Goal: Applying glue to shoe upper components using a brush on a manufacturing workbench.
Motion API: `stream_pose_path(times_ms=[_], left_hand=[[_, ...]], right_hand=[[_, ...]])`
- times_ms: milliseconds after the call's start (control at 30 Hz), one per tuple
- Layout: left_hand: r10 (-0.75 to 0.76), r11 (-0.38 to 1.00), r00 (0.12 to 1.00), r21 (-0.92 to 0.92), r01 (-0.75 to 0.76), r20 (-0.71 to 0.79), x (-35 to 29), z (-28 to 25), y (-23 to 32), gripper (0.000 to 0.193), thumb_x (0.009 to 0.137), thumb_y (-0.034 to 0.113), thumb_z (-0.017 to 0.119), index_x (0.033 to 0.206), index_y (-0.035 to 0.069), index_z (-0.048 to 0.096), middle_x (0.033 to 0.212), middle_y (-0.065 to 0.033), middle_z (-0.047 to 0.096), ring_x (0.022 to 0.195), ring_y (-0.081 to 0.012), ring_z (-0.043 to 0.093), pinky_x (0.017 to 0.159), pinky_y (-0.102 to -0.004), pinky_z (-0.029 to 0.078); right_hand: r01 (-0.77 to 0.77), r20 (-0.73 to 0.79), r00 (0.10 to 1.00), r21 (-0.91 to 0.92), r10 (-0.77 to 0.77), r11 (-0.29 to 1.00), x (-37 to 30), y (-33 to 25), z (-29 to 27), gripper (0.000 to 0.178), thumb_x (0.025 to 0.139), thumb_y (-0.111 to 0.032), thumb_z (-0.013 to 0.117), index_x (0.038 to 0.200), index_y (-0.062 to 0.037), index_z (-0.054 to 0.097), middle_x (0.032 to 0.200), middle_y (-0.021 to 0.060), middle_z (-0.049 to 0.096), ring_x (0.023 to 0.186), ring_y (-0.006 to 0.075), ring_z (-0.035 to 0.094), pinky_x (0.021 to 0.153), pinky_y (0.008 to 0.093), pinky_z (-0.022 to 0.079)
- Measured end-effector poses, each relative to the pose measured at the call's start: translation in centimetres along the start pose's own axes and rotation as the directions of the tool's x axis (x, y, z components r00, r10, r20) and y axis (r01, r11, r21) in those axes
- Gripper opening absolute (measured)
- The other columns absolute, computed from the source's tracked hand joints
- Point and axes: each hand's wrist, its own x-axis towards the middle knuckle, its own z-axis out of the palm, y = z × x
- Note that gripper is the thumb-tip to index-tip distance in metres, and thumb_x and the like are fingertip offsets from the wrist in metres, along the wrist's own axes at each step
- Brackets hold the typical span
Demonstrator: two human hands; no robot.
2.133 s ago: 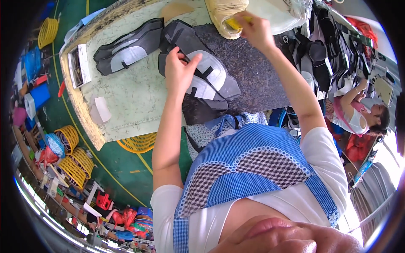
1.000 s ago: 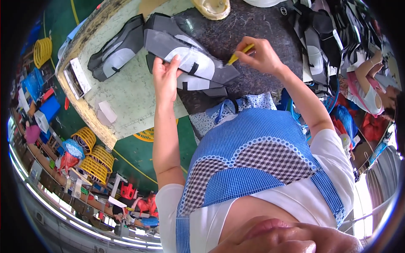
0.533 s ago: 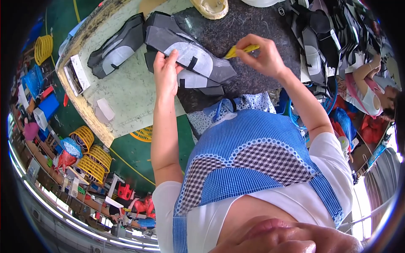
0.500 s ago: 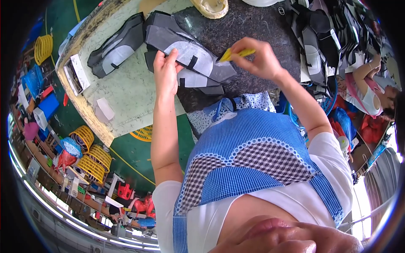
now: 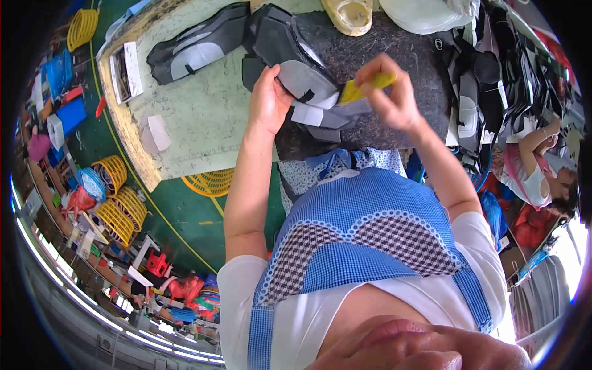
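Note:
My left hand (image 5: 269, 102) pinches the near edge of a dark grey and light grey shoe-upper piece (image 5: 302, 79), its thumb on top. The piece is tilted up over other similar pieces (image 5: 324, 116) stacked on the dark board. My right hand (image 5: 388, 92) is closed round a flat yellow tool (image 5: 353, 92), whose exact kind I cannot make out. The tool's end is at the right end of the held piece; whether it touches is unclear. Farther left on the table lies another stack of grey pieces (image 5: 197, 52).
A dark worn board (image 5: 407, 61) covers part of the pale table (image 5: 209, 135). A cream-coloured shoe-shaped form (image 5: 354, 15) and a white rounded thing (image 5: 425, 15) stand at the back. Many black and grey pieces (image 5: 487, 74) pile up at right, near another person (image 5: 533, 160). A white box (image 5: 126, 73) sits left.
The held piece is turned and tilted more, its right end lifted off the stack. My right hand keeps the yellow tool at that end. The whole view has shifted a little.

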Motion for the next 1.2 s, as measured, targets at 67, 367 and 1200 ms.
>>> stream_pose_path(times_ms=[67,367,1200], left_hand=[[0.042,0.999,0.999,0.011,-0.043,0.019,-1.0,-0.1,-0.8,0.028,0.097,0.025,0.045,0.114,0.006,0.056,0.113,-0.0079,0.065,0.109,-0.0215,0.06,0.097,-0.0399,0.045],[0.528,0.792,0.847,-0.392,-0.468,0.056,-10.1,-1.9,3.9,0.058,0.092,0.029,0.032,0.134,-0.009,0.041,0.143,-0.0223,0.041,0.139,-0.0345,0.031,0.115,-0.0532,0.025],[0.789,0.566,0.51,0.726,-0.39,-0.342,4.5,-17.7,14.9,0.089,0.075,0.006,0.07,0.14,0.006,0.009,0.087,-0.0116,0.061,0.076,-0.0175,0.057,0.076,-0.0328,0.047]], right_hand=[[-0.127,0.139,0.981,-0.052,0.133,0.991,2.4,-1.1,-0.3,0.031,0.079,-0.013,0.049,0.107,-0.005,0.058,0.072,0.0126,0.061,0.066,0.0246,0.064,0.064,0.0365,0.052],[0.111,0.429,0.898,-0.433,0.096,0.895,6.8,-1.3,1.7,0.024,0.084,-0.022,0.056,0.102,-0.0081,0.064,0.067,0.0123,0.06,0.06,0.0283,0.059,0.06,0.0376,0.047],[0.227,0.345,0.749,-0.936,0.565,0.27,24.9,2.4,19.7,0.038,0.076,-0.033,0.066,0.108,-0.0141,0.069,0.107,0.0078,0.069,0.099,0.0274,0.067,0.081,0.0436,0.053]])
